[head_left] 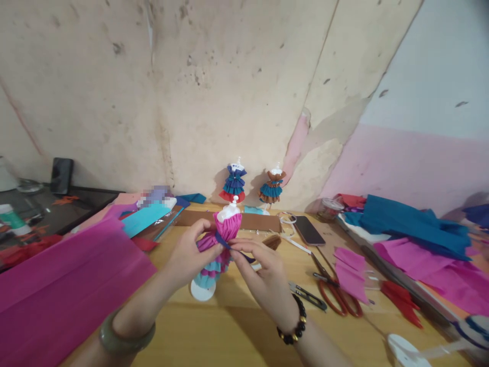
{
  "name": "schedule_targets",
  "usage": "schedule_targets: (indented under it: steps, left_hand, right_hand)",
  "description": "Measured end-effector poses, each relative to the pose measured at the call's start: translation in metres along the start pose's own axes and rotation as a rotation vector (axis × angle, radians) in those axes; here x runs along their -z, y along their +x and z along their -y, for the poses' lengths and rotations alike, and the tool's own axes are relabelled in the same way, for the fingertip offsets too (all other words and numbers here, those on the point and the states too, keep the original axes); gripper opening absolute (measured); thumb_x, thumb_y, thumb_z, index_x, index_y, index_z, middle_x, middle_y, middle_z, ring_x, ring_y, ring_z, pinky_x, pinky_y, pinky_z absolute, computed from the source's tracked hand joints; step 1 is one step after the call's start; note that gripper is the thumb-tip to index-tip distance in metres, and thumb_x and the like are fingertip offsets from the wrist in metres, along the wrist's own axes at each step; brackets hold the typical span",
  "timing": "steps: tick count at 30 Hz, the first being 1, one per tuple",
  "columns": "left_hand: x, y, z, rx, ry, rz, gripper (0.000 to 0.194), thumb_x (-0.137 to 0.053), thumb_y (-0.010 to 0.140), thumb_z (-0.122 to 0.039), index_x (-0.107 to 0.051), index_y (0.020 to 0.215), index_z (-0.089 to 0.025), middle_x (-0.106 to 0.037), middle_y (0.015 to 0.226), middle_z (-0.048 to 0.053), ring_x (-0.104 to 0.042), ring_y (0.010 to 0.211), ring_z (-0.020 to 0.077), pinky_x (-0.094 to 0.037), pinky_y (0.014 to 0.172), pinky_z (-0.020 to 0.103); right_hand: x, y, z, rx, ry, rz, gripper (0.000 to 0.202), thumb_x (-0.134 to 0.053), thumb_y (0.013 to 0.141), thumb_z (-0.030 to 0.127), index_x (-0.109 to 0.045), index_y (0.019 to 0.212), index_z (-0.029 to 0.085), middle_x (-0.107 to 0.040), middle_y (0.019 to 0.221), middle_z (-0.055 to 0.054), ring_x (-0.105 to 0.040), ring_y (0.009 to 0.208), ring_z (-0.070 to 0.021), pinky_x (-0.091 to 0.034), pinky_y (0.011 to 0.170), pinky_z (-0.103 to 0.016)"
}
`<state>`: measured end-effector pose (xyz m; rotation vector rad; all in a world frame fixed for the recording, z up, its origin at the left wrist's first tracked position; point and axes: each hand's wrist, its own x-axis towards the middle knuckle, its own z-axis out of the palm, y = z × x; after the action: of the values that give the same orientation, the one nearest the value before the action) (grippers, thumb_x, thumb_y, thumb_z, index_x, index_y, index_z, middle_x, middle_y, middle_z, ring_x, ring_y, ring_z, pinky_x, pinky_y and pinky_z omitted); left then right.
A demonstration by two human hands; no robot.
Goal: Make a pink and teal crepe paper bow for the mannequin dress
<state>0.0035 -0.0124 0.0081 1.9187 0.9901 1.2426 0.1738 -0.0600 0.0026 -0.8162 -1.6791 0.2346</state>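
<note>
light wooden table (191,336), stained, peeling cream wall (214,92) behind, green-and-white bottle (14,220) at far left, label too blurred to read, pink-dressed mannequin (229,224) tilted between my hands, my left hand (196,251) closed around its waist, my right hand (263,269) pinching a navy strip (244,256)

Your left hand (196,250) covers a part of the pink and blue dress (229,227), and its fingers behind cannot be seen fully. Between your fingertips, the dark blue ribbon (222,240) is partly hidden also. The magenta sheet (76,280) is cut by the left and bottom edges, the white disc (403,350) by the bottom one. You cannot recognise what the pixelated patch (157,194) covers.
</note>
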Motion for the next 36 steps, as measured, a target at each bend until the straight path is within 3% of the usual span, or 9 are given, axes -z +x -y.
schedule_targets:
  steps: [8, 16, 24, 31, 36]
  left_hand:
    - [0.0, -0.001, -0.007, 0.013, -0.012, -0.009, 0.013, -0.058, 0.076, -0.019, -0.056, 0.089, -0.019, -0.064, 0.087, 0.002, -0.063, 0.082, 0.0189, -0.048, 0.073, 0.028]
    - [0.006, 0.0, 0.002, 0.017, -0.04, 0.054, 0.015, -0.059, 0.078, -0.019, -0.056, 0.092, -0.017, -0.065, 0.091, 0.004, -0.064, 0.086, 0.0201, -0.05, 0.077, 0.03]
    - [0.01, 0.0, 0.001, 0.046, -0.102, 0.086, 0.02, -0.062, 0.078, -0.023, -0.058, 0.097, -0.016, -0.066, 0.098, 0.007, -0.066, 0.094, 0.023, -0.053, 0.081, 0.033]
    - [0.014, 0.001, 0.004, 0.009, -0.053, 0.133, 0.028, -0.062, 0.079, -0.023, -0.059, 0.106, -0.017, -0.066, 0.105, 0.008, -0.064, 0.103, 0.0254, -0.051, 0.09, 0.039]
    - [0.016, 0.001, 0.003, 0.004, -0.076, 0.148, 0.028, -0.063, 0.079, -0.024, -0.059, 0.107, -0.017, -0.066, 0.108, 0.009, -0.063, 0.104, 0.0262, -0.052, 0.09, 0.039]
  right_hand:
    - [0.0, 0.002, 0.001, -0.002, 0.005, 0.001, 0.015, -0.064, 0.083, 0.012, -0.072, 0.089, 0.022, -0.077, 0.09, -0.005, -0.072, 0.085, -0.0192, -0.057, 0.08, -0.032]
    - [0.003, 0.003, -0.003, -0.043, 0.033, 0.0, 0.012, -0.066, 0.082, 0.012, -0.073, 0.085, 0.02, -0.076, 0.084, -0.005, -0.071, 0.08, -0.0181, -0.056, 0.074, -0.029]
    - [0.005, 0.007, -0.01, -0.224, 0.09, 0.007, 0.009, -0.067, 0.081, 0.019, -0.073, 0.076, 0.02, -0.073, 0.071, -0.002, -0.065, 0.07, -0.0165, -0.05, 0.068, -0.028]
    - [0.002, 0.007, -0.017, -0.482, 0.243, -0.009, 0.009, -0.071, 0.074, 0.028, -0.074, 0.072, 0.02, -0.073, 0.068, -0.003, -0.063, 0.061, -0.0162, -0.049, 0.058, -0.027]
    - [0.003, 0.007, -0.021, -0.463, 0.203, -0.009, 0.007, -0.071, 0.075, 0.026, -0.075, 0.075, 0.021, -0.074, 0.072, -0.003, -0.061, 0.064, -0.0158, -0.048, 0.06, -0.027]
